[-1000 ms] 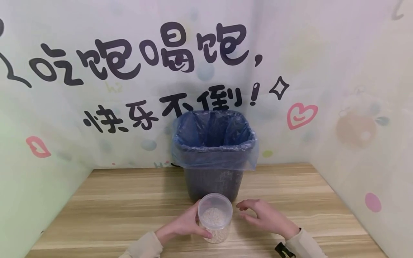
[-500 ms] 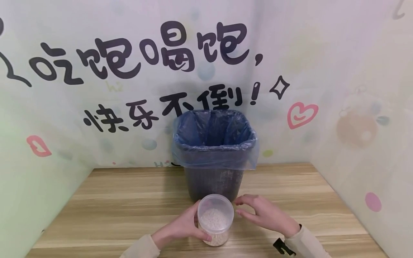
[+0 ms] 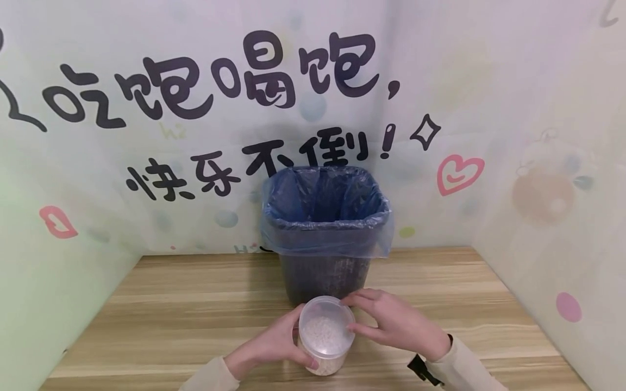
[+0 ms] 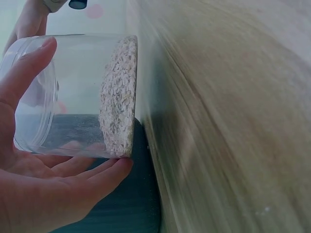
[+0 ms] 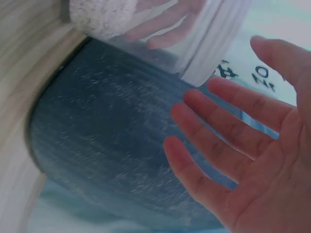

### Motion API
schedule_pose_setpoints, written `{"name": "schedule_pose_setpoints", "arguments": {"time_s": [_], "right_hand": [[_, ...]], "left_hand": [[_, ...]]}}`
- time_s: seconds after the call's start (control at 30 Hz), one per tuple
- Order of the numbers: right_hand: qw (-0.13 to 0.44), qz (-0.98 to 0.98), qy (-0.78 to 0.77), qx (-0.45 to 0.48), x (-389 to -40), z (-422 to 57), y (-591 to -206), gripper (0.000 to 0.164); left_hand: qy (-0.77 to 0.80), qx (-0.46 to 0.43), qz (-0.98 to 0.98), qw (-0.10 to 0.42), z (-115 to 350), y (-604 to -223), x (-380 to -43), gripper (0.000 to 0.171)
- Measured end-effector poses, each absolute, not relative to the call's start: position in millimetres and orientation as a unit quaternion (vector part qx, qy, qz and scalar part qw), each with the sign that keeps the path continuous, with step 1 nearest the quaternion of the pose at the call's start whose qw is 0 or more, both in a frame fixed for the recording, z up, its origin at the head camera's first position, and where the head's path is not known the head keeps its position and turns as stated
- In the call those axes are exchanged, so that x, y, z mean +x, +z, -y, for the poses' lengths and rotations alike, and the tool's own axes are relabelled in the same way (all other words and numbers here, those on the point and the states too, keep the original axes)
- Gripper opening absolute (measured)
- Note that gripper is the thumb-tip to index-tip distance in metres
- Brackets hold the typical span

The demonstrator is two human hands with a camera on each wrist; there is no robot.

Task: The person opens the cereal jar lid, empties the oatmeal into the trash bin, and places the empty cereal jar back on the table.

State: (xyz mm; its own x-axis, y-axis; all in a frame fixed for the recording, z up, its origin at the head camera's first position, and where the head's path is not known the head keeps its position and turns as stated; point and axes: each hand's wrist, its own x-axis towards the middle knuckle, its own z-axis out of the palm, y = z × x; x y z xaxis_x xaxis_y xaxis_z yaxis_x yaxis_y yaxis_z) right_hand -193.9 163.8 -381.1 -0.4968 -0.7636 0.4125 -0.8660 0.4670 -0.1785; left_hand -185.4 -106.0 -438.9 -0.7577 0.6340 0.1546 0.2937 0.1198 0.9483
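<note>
Left hand (image 3: 274,339) grips jar (image 4: 80,92); right hand (image 3: 401,325), fingers (image 5: 209,138) spread, has moved in beside lid (image 3: 325,327), now within reach.

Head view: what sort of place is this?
Probably a staged work booth: a printed backdrop rises around three sides of a wood-grain tabletop, and a bag-lined bin stands on it.
</note>
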Motion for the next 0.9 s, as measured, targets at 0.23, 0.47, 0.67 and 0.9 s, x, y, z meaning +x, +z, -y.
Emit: {"name": "schedule_pose_setpoints", "arguments": {"time_s": [0.23, 0.47, 0.67, 0.9], "right_hand": [[0.095, 0.850, 0.157, 0.494, -188, -154, -370, 0.046], [0.063, 0.863, 0.097, 0.492, -182, -140, -366, 0.074], [0.088, 0.862, 0.071, 0.494, -173, -128, -368, 0.094], [0.094, 0.868, 0.078, 0.481, -168, -123, -367, 0.094]], "left_hand": [[0.564, 0.319, -0.747, 0.153, 108, -436, -181, 0.086], [0.543, 0.316, -0.761, 0.162, 106, -431, -178, 0.085], [0.526, 0.302, -0.780, 0.155, 105, -428, -173, 0.094], [0.490, 0.319, -0.803, 0.115, 107, -427, -171, 0.086]]}}
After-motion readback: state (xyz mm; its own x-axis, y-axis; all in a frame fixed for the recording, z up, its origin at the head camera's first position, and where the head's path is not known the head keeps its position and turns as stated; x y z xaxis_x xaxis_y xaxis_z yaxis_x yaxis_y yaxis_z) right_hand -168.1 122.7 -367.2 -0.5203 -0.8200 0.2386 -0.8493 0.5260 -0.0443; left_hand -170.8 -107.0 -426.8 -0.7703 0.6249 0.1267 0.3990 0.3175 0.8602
